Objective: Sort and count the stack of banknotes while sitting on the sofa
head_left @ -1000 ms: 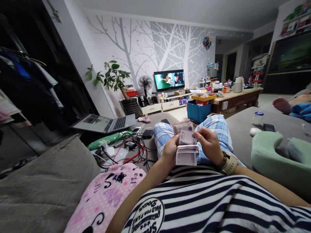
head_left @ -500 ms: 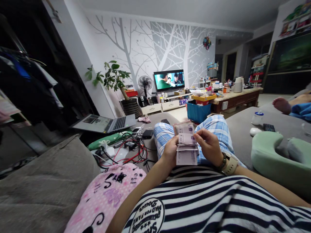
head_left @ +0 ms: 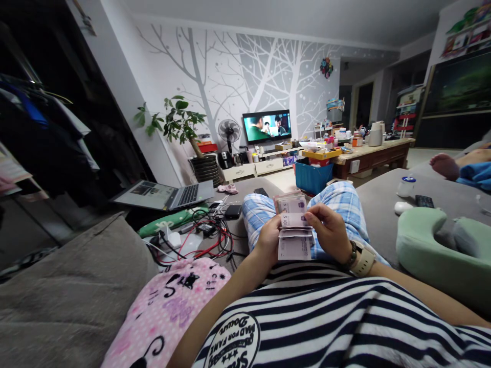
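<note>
A stack of banknotes (head_left: 293, 206) lies over my lap, pale purple on top with pinkish edges at its far end. My left hand (head_left: 269, 236) is closed around the stack's left side; the fingers beneath it are hidden. On the right side, my right hand (head_left: 329, 230) pinches the edge of a top note between thumb and fingers. Some notes are folded down toward my body, and the lowest one (head_left: 294, 249) hangs near my striped shirt (head_left: 307, 317). Blue plaid trousers (head_left: 343, 197) show on both sides of the money.
To the left are an open laptop (head_left: 169, 197), tangled cables (head_left: 218, 237) and a pink blanket (head_left: 169, 317). A green neck pillow (head_left: 422, 245), a white mouse (head_left: 403, 208) and a remote (head_left: 425, 201) lie at right. Another person's foot (head_left: 445, 166) rests beyond them.
The top note under my right fingers has shifted slightly toward my body, showing more of the note behind it. Both hands stay in nearly the same place.
</note>
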`<state>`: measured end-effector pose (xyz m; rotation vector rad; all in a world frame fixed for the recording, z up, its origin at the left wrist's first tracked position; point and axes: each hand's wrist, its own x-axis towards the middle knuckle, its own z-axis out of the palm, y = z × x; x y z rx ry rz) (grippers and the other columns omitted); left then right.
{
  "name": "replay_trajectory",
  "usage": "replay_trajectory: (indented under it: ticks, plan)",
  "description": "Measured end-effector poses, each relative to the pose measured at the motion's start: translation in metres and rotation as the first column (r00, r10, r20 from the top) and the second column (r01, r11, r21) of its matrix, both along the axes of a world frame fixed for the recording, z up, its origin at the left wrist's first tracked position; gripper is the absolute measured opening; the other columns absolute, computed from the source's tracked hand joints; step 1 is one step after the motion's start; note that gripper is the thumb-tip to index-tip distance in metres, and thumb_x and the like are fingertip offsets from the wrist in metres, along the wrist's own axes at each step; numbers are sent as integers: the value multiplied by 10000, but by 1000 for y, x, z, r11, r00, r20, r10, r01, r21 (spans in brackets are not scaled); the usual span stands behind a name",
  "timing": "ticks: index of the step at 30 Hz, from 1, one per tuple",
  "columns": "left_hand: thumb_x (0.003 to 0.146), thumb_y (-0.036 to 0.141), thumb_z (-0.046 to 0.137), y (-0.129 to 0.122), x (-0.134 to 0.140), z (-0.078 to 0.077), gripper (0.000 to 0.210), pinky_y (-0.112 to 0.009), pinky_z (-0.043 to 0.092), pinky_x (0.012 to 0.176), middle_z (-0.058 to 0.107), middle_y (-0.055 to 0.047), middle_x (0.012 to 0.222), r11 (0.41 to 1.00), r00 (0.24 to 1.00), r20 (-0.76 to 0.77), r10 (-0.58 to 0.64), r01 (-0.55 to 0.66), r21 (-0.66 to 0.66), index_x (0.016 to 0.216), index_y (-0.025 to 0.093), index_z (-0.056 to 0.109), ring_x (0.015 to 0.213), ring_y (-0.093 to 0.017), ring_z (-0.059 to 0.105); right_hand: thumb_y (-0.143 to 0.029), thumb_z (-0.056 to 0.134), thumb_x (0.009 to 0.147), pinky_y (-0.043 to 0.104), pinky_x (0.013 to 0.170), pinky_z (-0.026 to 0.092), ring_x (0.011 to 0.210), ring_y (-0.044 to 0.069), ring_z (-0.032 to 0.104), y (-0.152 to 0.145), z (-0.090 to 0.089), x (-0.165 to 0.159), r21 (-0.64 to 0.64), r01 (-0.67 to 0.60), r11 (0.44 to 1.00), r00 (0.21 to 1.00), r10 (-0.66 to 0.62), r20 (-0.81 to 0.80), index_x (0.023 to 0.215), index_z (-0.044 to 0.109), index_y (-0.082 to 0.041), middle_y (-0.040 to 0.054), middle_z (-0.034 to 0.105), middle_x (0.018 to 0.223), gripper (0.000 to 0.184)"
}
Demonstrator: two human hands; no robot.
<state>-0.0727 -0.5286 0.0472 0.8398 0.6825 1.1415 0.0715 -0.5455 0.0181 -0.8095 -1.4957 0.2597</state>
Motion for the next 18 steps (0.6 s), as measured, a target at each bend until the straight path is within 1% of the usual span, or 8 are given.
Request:
replay_trajectory:
  ticks: [4,9,13,16,18]
  plan:
    - [799,307,652,1,-1,-1,260,-352,557,797,737,-63,798,997,997,41,-67,68,-21,970,119,707,842,-264,708,-368,563,893,279,594,401,608,142,491,-1,0,0,7,-5,1000,1000,5,8,787,600,-208,-13,554,643,195]
    - [793,323,658,3,-2,-4,283,-351,554,806,740,-68,815,995,993,65,-98,100,-25,984,119,703,842,-265,707,-355,556,902,277,589,394,604,137,480,-2,1,0,12,-25,1000,1000,25,11,801,601,-203,-14,546,651,188]
    - [796,274,645,4,-1,-5,268,-343,549,811,736,-69,787,996,994,74,-76,79,-31,990,98,699,836,-256,708,-353,541,914,269,558,370,576,128,449,-2,1,1,26,-51,998,999,51,7,800,596,-202,-25,515,628,197]
    - [831,213,582,3,-1,-4,241,-332,545,814,732,-67,746,998,996,81,-30,34,-48,1000,82,695,828,-240,707,-341,536,920,267,552,361,572,125,444,-1,1,1,41,-73,996,997,73,9,802,592,-202,-28,508,624,191]
    - [868,195,523,2,-1,-2,248,-334,546,816,731,-70,737,997,996,83,-23,29,-72,1003,77,695,818,-233,709,-332,539,922,269,556,360,576,126,443,-1,1,2,49,-83,995,997,82,13,796,587,-203,-28,508,626,187]
